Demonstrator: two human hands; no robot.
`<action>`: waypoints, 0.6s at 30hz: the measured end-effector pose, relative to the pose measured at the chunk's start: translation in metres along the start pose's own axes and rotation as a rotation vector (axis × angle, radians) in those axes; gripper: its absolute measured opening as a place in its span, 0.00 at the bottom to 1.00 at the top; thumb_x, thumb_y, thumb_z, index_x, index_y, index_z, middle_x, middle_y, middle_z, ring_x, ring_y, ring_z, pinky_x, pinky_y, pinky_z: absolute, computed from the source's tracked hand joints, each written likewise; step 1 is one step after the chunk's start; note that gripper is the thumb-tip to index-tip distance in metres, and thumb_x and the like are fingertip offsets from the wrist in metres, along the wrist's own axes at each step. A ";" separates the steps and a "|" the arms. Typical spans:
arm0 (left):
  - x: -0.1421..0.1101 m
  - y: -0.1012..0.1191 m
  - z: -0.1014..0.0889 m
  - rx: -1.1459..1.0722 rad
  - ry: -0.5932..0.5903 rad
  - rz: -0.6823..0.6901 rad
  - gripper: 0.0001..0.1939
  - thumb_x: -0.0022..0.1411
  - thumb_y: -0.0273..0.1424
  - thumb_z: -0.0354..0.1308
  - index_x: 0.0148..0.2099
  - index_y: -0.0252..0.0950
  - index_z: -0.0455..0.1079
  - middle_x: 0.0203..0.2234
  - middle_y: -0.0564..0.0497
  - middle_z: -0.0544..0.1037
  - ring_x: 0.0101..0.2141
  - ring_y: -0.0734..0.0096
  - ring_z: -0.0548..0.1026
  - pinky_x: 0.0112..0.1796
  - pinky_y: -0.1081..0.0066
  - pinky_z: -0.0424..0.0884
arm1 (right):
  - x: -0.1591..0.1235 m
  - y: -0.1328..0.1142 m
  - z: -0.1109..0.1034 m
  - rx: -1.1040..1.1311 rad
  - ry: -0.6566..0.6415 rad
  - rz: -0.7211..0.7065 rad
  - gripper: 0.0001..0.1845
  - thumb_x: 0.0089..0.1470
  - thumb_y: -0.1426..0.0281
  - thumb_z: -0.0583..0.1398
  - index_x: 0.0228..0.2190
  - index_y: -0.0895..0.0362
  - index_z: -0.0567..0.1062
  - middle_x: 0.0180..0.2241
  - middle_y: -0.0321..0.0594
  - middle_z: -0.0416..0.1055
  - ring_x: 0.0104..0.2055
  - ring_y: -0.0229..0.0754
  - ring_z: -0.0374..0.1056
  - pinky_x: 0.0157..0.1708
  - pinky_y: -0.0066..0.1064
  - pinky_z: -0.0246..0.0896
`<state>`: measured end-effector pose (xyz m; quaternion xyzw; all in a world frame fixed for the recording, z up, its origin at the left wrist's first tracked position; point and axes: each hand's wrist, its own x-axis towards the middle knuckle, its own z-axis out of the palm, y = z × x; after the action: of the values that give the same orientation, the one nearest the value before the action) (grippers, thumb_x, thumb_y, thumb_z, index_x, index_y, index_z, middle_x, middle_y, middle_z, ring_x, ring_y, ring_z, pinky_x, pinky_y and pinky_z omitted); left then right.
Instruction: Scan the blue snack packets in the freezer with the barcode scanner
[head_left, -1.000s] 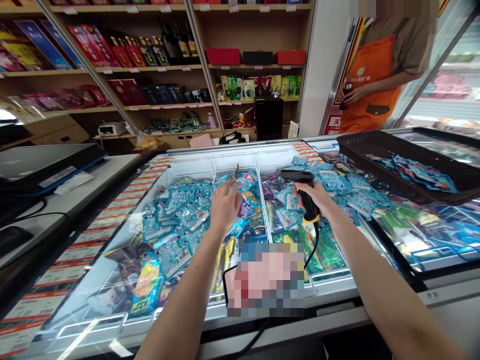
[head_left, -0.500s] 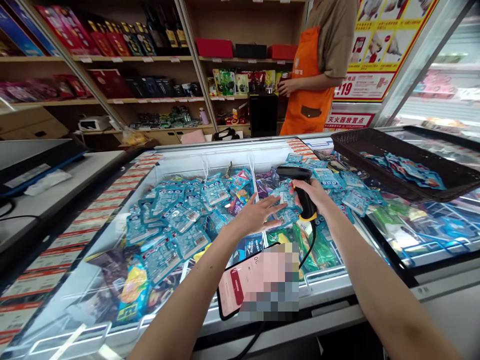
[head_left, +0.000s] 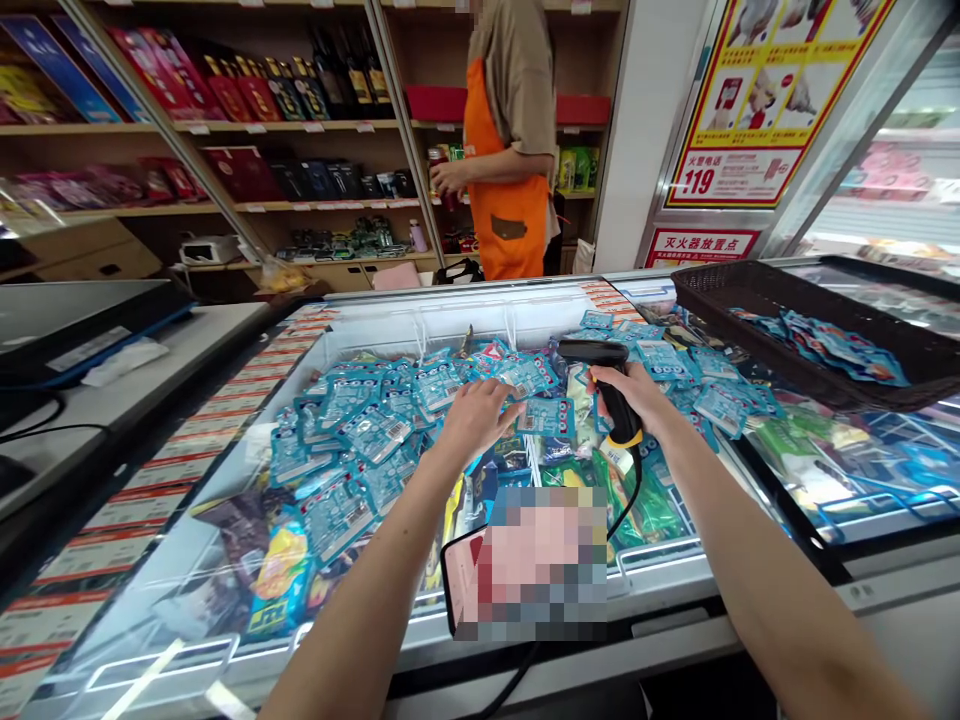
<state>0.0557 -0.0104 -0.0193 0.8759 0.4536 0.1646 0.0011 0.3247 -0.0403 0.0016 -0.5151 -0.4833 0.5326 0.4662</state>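
Note:
My right hand [head_left: 637, 395] is wrapped round the grip of a black barcode scanner [head_left: 592, 352], whose head points left above the blue packets. A cable runs from the scanner's yellow-ringed base. My left hand [head_left: 478, 415] reaches over the glass-topped freezer with its fingers apart, palm down on or just above the packets. One blue packet [head_left: 546, 416] lies just right of its thumb, with a barcode showing. A pile of similar packets [head_left: 375, 432] spreads to the left. A phone [head_left: 465, 580], partly blurred out, lies in front between my forearms.
A dark basket [head_left: 720, 340] with several blue packets stands at the right. A person in an orange apron [head_left: 504, 215] stands beyond the freezer, before stocked shelves [head_left: 300, 207]. Price labels [head_left: 202, 430] line the freezer's left side. A counter [head_left: 180, 365] is at far left.
My left hand has moved left, and its fingers are less spread. A blue packet now shows between my hands. The person in the apron has moved left. My view has shifted slightly.

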 end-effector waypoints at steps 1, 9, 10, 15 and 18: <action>0.001 0.001 0.002 -0.009 0.033 -0.015 0.24 0.65 0.46 0.42 0.56 0.41 0.65 0.50 0.42 0.71 0.50 0.56 0.68 0.52 0.55 0.60 | 0.000 0.000 0.000 -0.009 0.007 0.010 0.20 0.43 0.55 0.64 0.31 0.58 0.73 0.24 0.42 0.74 0.16 0.39 0.67 0.14 0.28 0.61; 0.005 0.002 0.011 -0.101 -0.025 0.040 0.24 0.66 0.46 0.40 0.58 0.46 0.64 0.58 0.46 0.64 0.58 0.56 0.61 0.57 0.51 0.53 | -0.001 0.000 0.000 -0.021 0.008 -0.001 0.19 0.45 0.55 0.63 0.31 0.58 0.74 0.19 0.40 0.72 0.17 0.40 0.68 0.16 0.29 0.63; 0.006 0.003 0.011 -0.123 -0.018 0.052 0.23 0.67 0.45 0.40 0.56 0.46 0.67 0.56 0.46 0.66 0.56 0.57 0.63 0.56 0.53 0.55 | -0.002 -0.001 0.001 -0.020 0.017 0.005 0.19 0.45 0.55 0.63 0.31 0.58 0.74 0.19 0.40 0.72 0.17 0.40 0.67 0.15 0.29 0.63; 0.011 0.007 0.012 -0.224 0.055 0.029 0.22 0.66 0.45 0.42 0.49 0.42 0.71 0.49 0.45 0.72 0.51 0.60 0.68 0.51 0.59 0.62 | -0.001 0.002 0.002 -0.001 0.031 -0.005 0.18 0.45 0.56 0.63 0.31 0.58 0.74 0.22 0.41 0.73 0.17 0.39 0.67 0.14 0.29 0.61; 0.015 0.004 0.016 -0.271 0.093 -0.007 0.24 0.65 0.46 0.45 0.56 0.40 0.65 0.53 0.44 0.70 0.53 0.59 0.66 0.53 0.59 0.61 | 0.001 0.005 0.000 -0.008 0.017 0.000 0.19 0.45 0.55 0.63 0.31 0.58 0.74 0.20 0.41 0.73 0.17 0.40 0.67 0.14 0.28 0.61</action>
<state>0.0712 0.0016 -0.0292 0.8577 0.4296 0.2645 0.0991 0.3243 -0.0394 -0.0038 -0.5215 -0.4816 0.5264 0.4680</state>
